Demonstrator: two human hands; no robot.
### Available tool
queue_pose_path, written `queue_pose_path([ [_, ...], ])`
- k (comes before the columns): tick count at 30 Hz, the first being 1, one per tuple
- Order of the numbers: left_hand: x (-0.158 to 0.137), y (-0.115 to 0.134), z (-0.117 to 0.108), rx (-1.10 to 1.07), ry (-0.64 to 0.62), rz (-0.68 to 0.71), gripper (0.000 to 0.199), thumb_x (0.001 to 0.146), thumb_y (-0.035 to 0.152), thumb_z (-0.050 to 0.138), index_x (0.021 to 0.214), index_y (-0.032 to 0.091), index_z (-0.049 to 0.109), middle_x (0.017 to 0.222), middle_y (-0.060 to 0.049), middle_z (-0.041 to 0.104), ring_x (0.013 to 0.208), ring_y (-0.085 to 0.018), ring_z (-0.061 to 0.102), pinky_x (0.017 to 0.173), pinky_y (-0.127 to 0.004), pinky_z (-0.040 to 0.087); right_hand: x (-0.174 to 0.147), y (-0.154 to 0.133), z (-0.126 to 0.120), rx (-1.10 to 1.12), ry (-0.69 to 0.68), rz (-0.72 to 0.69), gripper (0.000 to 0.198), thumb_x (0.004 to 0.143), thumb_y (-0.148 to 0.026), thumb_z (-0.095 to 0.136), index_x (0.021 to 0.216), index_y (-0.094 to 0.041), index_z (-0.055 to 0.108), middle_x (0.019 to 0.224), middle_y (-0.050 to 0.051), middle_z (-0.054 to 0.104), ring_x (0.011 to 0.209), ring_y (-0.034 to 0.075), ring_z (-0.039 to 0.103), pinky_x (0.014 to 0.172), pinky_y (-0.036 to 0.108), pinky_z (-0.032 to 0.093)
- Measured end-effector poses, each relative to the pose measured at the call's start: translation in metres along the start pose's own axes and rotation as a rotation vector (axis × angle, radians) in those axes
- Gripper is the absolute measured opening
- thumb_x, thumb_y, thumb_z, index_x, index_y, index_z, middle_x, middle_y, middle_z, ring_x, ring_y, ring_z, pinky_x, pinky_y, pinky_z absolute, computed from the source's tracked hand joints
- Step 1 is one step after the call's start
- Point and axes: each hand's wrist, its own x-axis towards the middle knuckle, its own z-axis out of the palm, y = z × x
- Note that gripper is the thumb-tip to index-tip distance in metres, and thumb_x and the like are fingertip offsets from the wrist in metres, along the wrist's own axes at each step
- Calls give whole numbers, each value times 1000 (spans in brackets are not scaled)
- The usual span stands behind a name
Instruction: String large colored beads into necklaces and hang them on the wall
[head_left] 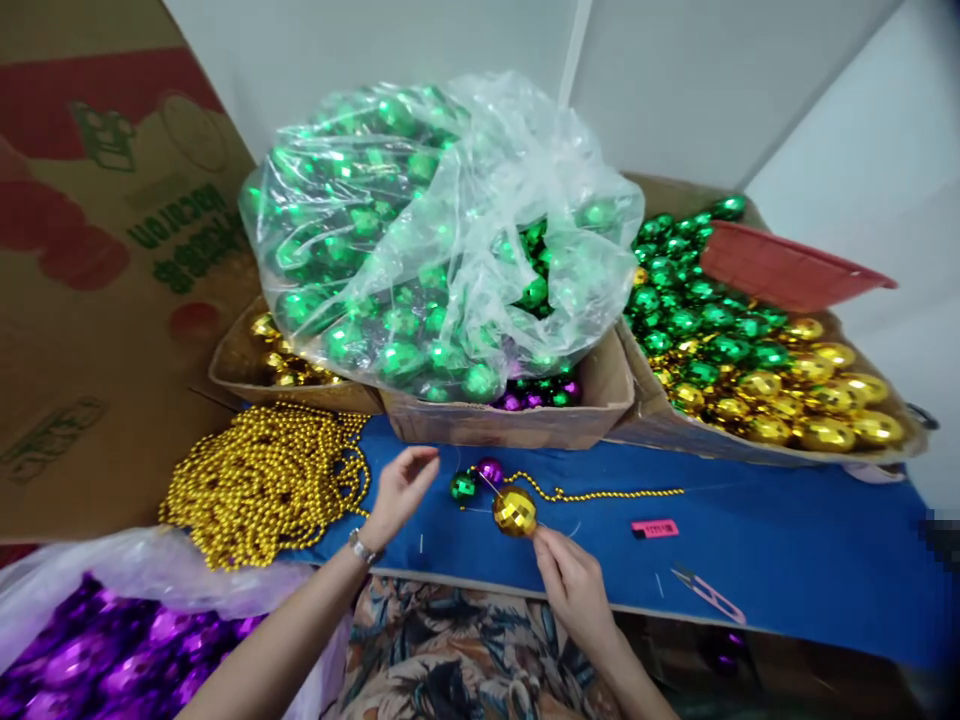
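My right hand [574, 585] pinches the lower right side of a gold faceted ball [514, 511] above the blue table. Just behind it are a purple ball [490, 471] and a green ball [463, 487]. A string of small gold beads [600, 495] runs from them to the right and ends in a thin thread. My left hand [401, 495], a watch on its wrist, is raised left of the balls with thumb and fingertips together. A fine thread seems to pass near its fingertips, but what they hold is too small to make out.
A heap of gold bead strings [262, 485] lies at left. Behind stand cardboard boxes with balls, a clear bag of green balls [390, 240] and a red tray [795, 268]. Pink-handled snips [712, 595] and a pink blade case [655, 529] lie right. Purple balls [112, 650] fill a bag at lower left.
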Motion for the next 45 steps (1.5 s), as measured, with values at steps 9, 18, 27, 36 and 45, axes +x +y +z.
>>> queue_pose_path([
  [9,64,-88,-76,618,172,-164,20,80,16,46,82,14,65,94,-19,62,114,-38,45,97,-56,30,5,-2,8,-27,-22,-83,21,95,-15,43,105,-18,61,90,6,70,83,17,68,73,27,54],
  [18,71,-74,-69,478,197,-181,20,80,20,49,88,12,66,101,-21,64,115,-39,47,97,-56,31,5,-9,12,-28,-49,-69,20,96,-15,41,103,-18,60,86,6,69,78,17,66,71,27,52],
  [27,3,-7,-12,-612,-66,-343,40,76,46,69,101,15,66,85,-7,68,74,-14,64,66,-26,52,11,-19,18,-67,-149,-18,22,97,-18,39,99,-18,61,84,6,69,77,18,65,70,27,47],
  [36,-9,31,10,-1078,-188,-546,33,63,28,85,88,13,70,73,-3,65,67,-10,60,61,-20,52,9,-14,16,-146,-130,22,25,98,-20,37,99,-19,63,84,6,69,80,17,64,73,26,45],
  [45,-17,31,17,-744,-196,-338,32,65,32,83,88,14,70,73,-2,65,64,-10,57,60,-19,48,2,-5,20,-322,-167,-29,25,97,-17,37,101,-19,62,76,4,65,71,17,60,66,27,42],
])
